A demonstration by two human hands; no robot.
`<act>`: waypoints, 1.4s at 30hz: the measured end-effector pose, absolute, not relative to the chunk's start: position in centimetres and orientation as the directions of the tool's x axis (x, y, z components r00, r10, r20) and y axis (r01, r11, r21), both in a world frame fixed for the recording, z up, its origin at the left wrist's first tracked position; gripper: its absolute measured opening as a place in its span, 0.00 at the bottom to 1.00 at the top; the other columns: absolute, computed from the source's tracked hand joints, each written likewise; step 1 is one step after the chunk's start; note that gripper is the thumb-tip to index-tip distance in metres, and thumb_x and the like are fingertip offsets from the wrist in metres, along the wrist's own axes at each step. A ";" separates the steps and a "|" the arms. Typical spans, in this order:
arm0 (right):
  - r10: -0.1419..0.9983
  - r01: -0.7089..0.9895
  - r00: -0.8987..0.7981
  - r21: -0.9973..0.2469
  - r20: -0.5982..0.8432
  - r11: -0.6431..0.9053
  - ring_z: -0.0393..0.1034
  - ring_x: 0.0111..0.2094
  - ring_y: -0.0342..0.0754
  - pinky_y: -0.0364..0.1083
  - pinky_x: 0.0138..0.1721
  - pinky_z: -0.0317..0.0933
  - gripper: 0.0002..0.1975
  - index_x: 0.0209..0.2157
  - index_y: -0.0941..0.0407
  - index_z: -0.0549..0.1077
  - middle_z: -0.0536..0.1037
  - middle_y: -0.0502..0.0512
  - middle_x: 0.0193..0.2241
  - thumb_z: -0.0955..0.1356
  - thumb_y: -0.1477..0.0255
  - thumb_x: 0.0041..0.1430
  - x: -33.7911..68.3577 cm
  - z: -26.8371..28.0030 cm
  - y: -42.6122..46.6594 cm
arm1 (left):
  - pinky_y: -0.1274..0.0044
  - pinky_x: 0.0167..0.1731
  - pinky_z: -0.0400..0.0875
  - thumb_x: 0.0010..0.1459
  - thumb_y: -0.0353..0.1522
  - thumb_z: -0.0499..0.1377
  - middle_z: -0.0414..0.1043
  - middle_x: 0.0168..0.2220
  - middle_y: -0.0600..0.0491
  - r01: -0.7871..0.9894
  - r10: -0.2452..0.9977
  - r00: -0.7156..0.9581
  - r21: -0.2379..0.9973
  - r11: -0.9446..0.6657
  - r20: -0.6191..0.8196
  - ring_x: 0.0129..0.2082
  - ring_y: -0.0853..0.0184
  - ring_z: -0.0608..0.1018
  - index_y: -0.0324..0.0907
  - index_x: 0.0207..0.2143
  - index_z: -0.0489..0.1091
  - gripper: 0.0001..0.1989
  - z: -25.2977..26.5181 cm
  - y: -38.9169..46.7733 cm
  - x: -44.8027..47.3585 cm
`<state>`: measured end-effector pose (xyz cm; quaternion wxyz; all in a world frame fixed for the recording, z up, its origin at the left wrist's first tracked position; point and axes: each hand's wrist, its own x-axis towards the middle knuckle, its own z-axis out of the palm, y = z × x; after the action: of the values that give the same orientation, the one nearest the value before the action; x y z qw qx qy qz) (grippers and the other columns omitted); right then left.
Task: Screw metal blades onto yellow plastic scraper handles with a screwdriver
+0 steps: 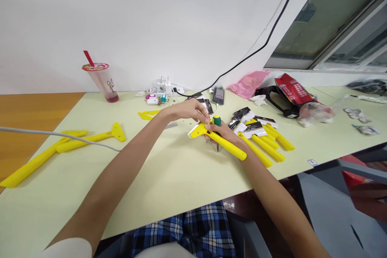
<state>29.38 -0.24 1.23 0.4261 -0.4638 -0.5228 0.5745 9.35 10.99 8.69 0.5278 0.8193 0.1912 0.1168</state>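
Note:
A yellow scraper (228, 147) with a long handle and a pale blade edge is held over the table by my right hand (223, 131). The same hand also keeps a screwdriver (217, 120) with a green handle, its shaft pointing down below the palm. My left hand (193, 109) is closed in a pinch at the top of the scraper head; whatever lies between the fingertips is too small to make out. On the table behind the left wrist lie a flat metal strip (171, 125) and a yellow scraper part (148, 115).
Packaged yellow scrapers (267, 147) lie right; loose yellow scrapers (90, 141) lie left beneath a grey cable (60, 133). A drink cup (104, 82) stands at the back. Along the wall are a phone (218, 95), a pink bag (248, 84) and a red box (294, 90).

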 end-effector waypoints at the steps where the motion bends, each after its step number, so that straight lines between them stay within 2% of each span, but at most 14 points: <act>1: 0.974 0.011 -0.208 -0.996 -0.087 -0.086 0.64 0.15 0.41 0.41 0.16 0.59 0.21 0.38 0.57 0.76 0.82 0.53 0.24 0.79 0.55 0.54 29.5 1.0 -0.1 | 0.67 0.44 0.75 0.52 0.38 0.73 0.86 0.39 0.48 0.196 0.436 0.900 0.910 -0.364 -0.019 0.43 0.56 0.83 0.44 0.34 0.86 0.08 8.7 11.0 9.3; 5: 0.970 0.086 -0.216 -0.992 -0.112 -0.096 0.65 0.15 0.41 0.41 0.16 0.60 0.20 0.33 0.59 0.78 0.82 0.55 0.24 0.78 0.55 0.55 29.8 0.5 0.2 | 0.70 0.43 0.75 0.50 0.35 0.73 0.85 0.37 0.49 0.254 0.426 0.900 0.902 -0.349 -0.089 0.41 0.60 0.82 0.43 0.32 0.86 0.07 8.8 11.0 9.1; 10: 0.963 0.113 -0.238 -0.988 -0.131 -0.106 0.66 0.16 0.42 0.41 0.16 0.58 0.21 0.37 0.59 0.80 0.84 0.56 0.27 0.78 0.55 0.55 29.7 0.6 0.2 | 0.72 0.43 0.75 0.50 0.34 0.72 0.85 0.37 0.50 0.275 0.389 0.910 0.911 -0.308 -0.144 0.40 0.62 0.81 0.43 0.31 0.85 0.06 8.8 10.9 9.0; 19: 0.949 0.149 -0.283 -0.983 -0.142 -0.103 0.64 0.15 0.41 0.42 0.16 0.57 0.21 0.33 0.58 0.79 0.81 0.52 0.23 0.79 0.54 0.54 28.9 1.3 -0.4 | 0.70 0.45 0.76 0.49 0.33 0.73 0.83 0.34 0.52 0.260 0.329 0.929 0.930 -0.259 -0.169 0.38 0.63 0.81 0.44 0.30 0.85 0.04 7.9 11.5 8.7; 23: 0.949 0.183 -0.279 -0.978 -0.148 -0.099 0.64 0.16 0.41 0.42 0.16 0.57 0.21 0.31 0.58 0.79 0.81 0.53 0.23 0.78 0.53 0.54 28.9 1.5 -0.5 | 0.71 0.43 0.74 0.49 0.32 0.72 0.82 0.33 0.51 0.246 0.318 0.935 0.932 -0.268 -0.155 0.37 0.63 0.80 0.44 0.30 0.84 0.04 7.5 11.7 8.7; 33: 0.952 0.158 -0.262 -0.980 -0.160 -0.121 0.65 0.16 0.42 0.42 0.16 0.59 0.22 0.34 0.58 0.78 0.81 0.52 0.23 0.79 0.53 0.52 28.8 1.6 -0.6 | 0.71 0.40 0.73 0.54 0.32 0.71 0.82 0.39 0.51 0.158 0.270 0.960 0.945 -0.287 -0.079 0.37 0.65 0.79 0.43 0.37 0.82 0.07 7.1 12.0 8.7; 37: 0.949 0.163 -0.268 -0.979 -0.166 -0.125 0.66 0.15 0.41 0.41 0.16 0.59 0.20 0.32 0.58 0.78 0.82 0.53 0.24 0.78 0.55 0.54 29.0 1.3 -0.4 | 0.72 0.37 0.72 0.52 0.32 0.72 0.82 0.39 0.50 0.168 0.294 0.953 0.937 -0.307 -0.075 0.38 0.64 0.80 0.43 0.38 0.81 0.10 7.1 12.2 8.8; 42: 0.946 0.099 -0.270 -0.983 -0.178 -0.157 0.63 0.13 0.41 0.41 0.12 0.56 0.21 0.32 0.56 0.74 0.80 0.52 0.22 0.80 0.55 0.51 29.0 1.5 -0.4 | 0.71 0.38 0.73 0.53 0.33 0.73 0.82 0.42 0.48 0.134 0.300 0.954 0.924 -0.359 -0.022 0.39 0.63 0.81 0.41 0.42 0.78 0.14 7.1 12.0 9.0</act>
<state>28.96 -0.38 1.45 0.3614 -0.4841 -0.5395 0.5864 8.98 12.02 7.11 0.5504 0.8209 0.1322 0.0754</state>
